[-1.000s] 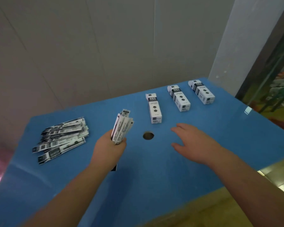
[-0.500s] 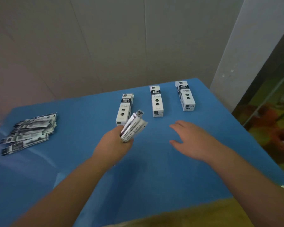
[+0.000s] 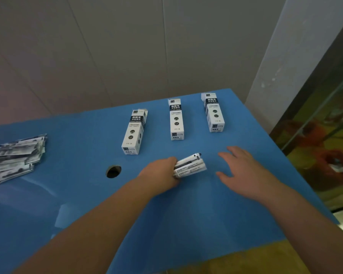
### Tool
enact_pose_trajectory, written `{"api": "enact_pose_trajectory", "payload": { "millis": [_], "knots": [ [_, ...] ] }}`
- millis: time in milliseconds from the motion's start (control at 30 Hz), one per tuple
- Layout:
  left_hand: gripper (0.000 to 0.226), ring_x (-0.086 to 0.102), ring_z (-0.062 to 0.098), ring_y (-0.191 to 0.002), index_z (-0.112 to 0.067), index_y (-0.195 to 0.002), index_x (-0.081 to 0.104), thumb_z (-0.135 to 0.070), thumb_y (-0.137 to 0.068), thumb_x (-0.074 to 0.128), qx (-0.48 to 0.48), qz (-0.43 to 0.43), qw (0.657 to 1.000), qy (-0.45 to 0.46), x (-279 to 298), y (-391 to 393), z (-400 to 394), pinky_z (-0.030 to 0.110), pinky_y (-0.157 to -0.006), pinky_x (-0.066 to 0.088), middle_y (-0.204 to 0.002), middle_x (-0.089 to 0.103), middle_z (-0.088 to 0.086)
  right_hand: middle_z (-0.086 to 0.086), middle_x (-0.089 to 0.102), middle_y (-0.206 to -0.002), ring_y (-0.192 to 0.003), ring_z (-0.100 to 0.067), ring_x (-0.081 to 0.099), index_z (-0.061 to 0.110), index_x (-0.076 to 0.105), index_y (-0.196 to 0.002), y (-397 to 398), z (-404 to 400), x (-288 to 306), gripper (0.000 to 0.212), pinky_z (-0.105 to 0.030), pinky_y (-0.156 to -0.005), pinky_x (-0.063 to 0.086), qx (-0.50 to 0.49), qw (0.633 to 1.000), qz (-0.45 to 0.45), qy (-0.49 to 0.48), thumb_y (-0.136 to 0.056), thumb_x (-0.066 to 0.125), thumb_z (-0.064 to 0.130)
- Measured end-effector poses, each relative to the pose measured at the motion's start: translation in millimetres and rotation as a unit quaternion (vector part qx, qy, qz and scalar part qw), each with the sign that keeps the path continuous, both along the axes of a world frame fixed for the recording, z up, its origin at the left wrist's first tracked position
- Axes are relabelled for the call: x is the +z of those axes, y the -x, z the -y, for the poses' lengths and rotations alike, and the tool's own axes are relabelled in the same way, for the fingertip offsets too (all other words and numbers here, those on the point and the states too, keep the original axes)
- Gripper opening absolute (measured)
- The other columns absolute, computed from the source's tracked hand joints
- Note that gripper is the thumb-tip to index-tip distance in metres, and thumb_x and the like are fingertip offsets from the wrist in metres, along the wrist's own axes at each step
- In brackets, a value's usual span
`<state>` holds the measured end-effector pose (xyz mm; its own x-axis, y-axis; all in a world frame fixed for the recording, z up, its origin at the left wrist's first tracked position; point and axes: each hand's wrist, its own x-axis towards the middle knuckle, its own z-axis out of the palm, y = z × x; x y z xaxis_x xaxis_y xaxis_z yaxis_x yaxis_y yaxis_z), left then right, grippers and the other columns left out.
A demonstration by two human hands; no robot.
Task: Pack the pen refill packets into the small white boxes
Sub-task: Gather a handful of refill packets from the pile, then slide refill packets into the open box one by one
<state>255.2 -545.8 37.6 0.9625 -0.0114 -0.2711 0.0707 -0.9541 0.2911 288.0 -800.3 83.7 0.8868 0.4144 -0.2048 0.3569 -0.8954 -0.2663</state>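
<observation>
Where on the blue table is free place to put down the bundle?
Free: the blue table near its front edge, and between the loose packet pile and the round hole. Crowded: the far side, with three white boxes.

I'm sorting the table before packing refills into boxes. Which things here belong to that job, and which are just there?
Part of the job:
- bundle of refill packets in the left hand
- pile of refill packets
- three white boxes: left box, middle box, right box
- right hand, open and empty

Just there:
- round hole in the blue table
</observation>
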Motion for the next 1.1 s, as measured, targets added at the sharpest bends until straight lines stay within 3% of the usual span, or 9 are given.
{"api": "enact_pose_trajectory", "payload": {
  "millis": [133,200,267,367,667,800,900,967,1100],
  "knots": [
    [0.057,0.056,0.017,-0.092,-0.029,-0.116,0.054,-0.057,-0.075,0.081,-0.029,-0.001,1.0,0.01,-0.6,-13.2,-0.4,0.027,-0.062,0.038,-0.106,0.06,-0.008,-0.008,0.023,-0.164,-0.153,-0.023,0.015,0.021,0.03,-0.156,-2.6,-5.7,-1.3,0.067,-0.038,-0.122,0.023,-0.001,1.0,-0.004,0.006,-0.099,0.054,0.047],
    [0.076,0.056,0.019,-0.109,-0.03,-0.133,0.051,-0.064,-0.072,0.081,-0.052,0.01,0.999,-0.007,-0.6,-14.2,-4.0,0.033,-0.082,0.046,-0.122,0.06,-0.005,-0.007,0.022,-0.165,-0.153,-0.023,0.014,0.022,0.03,-0.156,-4.3,-11.7,-0.9,0.067,-0.038,-0.122,0.023,-0.002,1.0,-0.001,0.001,-0.099,0.054,0.047],
    [0.092,0.05,0.022,-0.124,-0.029,-0.146,0.044,-0.071,-0.072,0.078,-0.065,0.024,0.997,-0.031,0.4,-12.7,-8.6,0.038,-0.101,0.043,-0.135,0.055,-0.004,-0.006,0.021,-0.165,-0.154,-0.022,0.013,0.023,0.03,-0.156,-5.4,-19.5,-0.5,0.067,-0.039,-0.123,0.023,0.003,1.0,0.001,-0.006,-0.098,0.054,0.048],
    [0.1,0.044,0.022,-0.135,-0.029,-0.153,0.037,-0.076,-0.072,0.074,-0.077,0.042,0.996,-0.028,0.5,-6.3,-16.2,0.04,-0.112,0.037,-0.146,0.049,-0.005,-0.004,0.022,-0.165,-0.154,-0.021,0.014,0.024,0.033,-0.155,-9.0,-30.9,0.3,0.065,-0.04,-0.122,0.024,0.011,1.0,0.007,-0.015,-0.098,0.054,0.048],
    [0.085,0.04,0.009,-0.138,-0.031,-0.15,0.044,-0.079,-0.082,0.06,-0.052,0.132,0.989,0.038,3.6,15.3,-56.0,0.03,-0.113,0.033,-0.15,0.047,-0.014,-0.003,0.023,-0.165,-0.153,-0.021,0.016,0.023,0.033,-0.155,-20.4,-61.9,2.0,0.062,-0.039,-0.122,0.024,0.032,0.999,0.011,-0.021,-0.1,0.053,0.044],
    [0.057,0.05,0.003,-0.118,-0.029,-0.137,0.06,-0.061,-0.09,0.066,0.016,0.182,0.978,0.101,16.1,4.4,-83.0,0.023,-0.101,0.04,-0.128,0.059,-0.015,-0.003,0.022,-0.165,-0.153,-0.02,0.016,0.023,0.031,-0.157,-23.6,-70.5,1.1,0.062,-0.039,-0.122,0.025,0.035,0.999,0.013,-0.016,-0.101,0.051,0.044],
    [0.046,0.054,0.007,-0.102,-0.023,-0.128,0.065,-0.048,-0.09,0.072,0.112,0.242,0.954,0.137,23.4,-19.5,-102.5,0.029,-0.092,0.049,-0.107,0.058,-0.013,-0.003,0.022,-0.166,-0.153,-0.02,0.016,0.023,0.031,-0.156,-26.6,-73.6,0.0,0.062,-0.039,-0.123,0.023,0.035,0.999,0.013,-0.014,-0.101,0.05,0.043],
    [0.054,0.054,0.014,-0.107,-0.02,-0.133,0.062,-0.049,-0.089,0.073,0.174,0.244,0.945,0.13,24.6,-41.0,-115.2,0.033,-0.093,0.048,-0.109,0.054,-0.008,-0.003,0.022,-0.166,-0.153,-0.02,0.016,0.023,0.031,-0.156,-28.4,-75.6,-1.1,0.061,-0.038,-0.122,0.024,0.034,0.999,0.015,-0.016,-0.101,0.05,0.043],
    [0.087,0.042,0.031,-0.134,-0.013,-0.148,0.046,-0.066,-0.083,0.069,0.264,0.153,0.949,0.074,19.7,-85.7,-133.5,0.045,-0.108,0.04,-0.14,0.047,0.011,-0.001,0.023,-0.165,-0.153,-0.018,0.017,0.024,0.032,-0.156,-30.4,-82.4,-3.9,0.061,-0.039,-0.122,0.024,0.041,0.999,0.019,-0.022,-0.101,0.051,0.043]
  ]
}}
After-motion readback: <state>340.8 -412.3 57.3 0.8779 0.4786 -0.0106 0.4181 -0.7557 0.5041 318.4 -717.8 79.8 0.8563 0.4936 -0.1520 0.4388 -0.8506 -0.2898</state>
